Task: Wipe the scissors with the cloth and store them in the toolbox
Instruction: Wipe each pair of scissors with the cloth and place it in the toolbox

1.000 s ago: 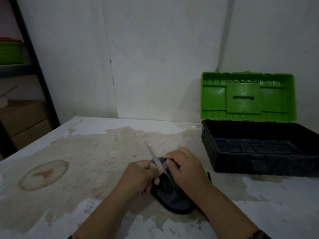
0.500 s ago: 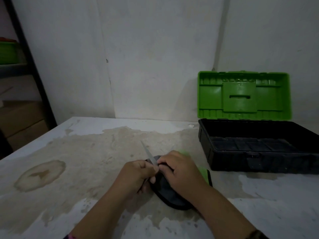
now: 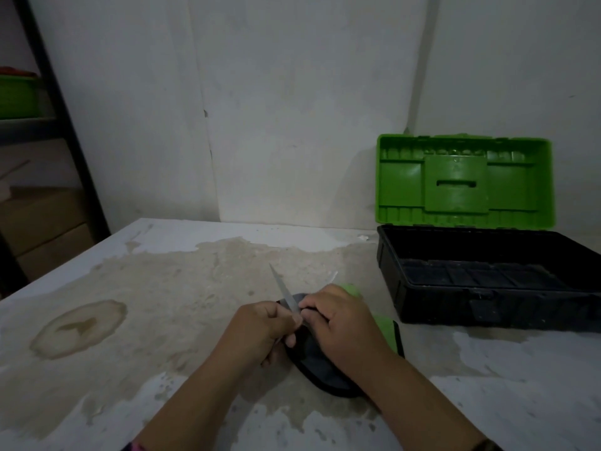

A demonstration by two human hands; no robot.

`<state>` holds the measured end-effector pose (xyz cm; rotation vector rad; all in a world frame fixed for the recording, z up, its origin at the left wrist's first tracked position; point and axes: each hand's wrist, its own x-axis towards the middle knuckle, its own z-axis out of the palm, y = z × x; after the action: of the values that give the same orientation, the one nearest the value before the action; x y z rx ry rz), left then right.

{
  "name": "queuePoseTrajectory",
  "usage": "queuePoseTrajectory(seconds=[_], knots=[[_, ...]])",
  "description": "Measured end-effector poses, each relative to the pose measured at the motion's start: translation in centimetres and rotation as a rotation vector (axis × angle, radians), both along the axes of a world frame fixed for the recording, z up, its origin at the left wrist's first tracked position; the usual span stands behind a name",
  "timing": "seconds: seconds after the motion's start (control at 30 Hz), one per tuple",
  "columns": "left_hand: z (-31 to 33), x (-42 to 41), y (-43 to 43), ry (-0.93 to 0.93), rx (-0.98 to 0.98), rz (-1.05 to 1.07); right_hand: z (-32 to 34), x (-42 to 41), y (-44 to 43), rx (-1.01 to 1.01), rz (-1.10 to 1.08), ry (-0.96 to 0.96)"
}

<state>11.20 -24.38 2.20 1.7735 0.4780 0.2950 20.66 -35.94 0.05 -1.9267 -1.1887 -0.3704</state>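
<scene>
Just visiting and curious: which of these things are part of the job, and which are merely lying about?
In the job: scissors, blades apart, held by the left hand; cloth under the right hand; open toolbox.
Lying about: green bin on the shelf; cardboard boxes.

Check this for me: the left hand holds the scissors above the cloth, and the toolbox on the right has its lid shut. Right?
No: the toolbox lid is open, standing upright, as the head view shows. The left hand does hold the scissors above the cloth.
</scene>
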Motion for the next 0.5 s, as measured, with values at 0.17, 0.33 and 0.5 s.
queuePoseTrajectory(seconds=[0.17,0.33,0.5], knots=[[-0.2,-0.1,0.4,-0.013,-0.019,-0.039,0.7,1.9,-0.7,0.105,-0.194,-0.014],[-0.7,0.0,1.0,-0.005,-0.059,-0.055,1.5,3.6,-2.8,0.317,-0.432,0.319],[-1.1,0.3,1.8,-0.032,-0.079,0.011,2.4,1.4,-2.6,0.146,-0.047,0.460]])
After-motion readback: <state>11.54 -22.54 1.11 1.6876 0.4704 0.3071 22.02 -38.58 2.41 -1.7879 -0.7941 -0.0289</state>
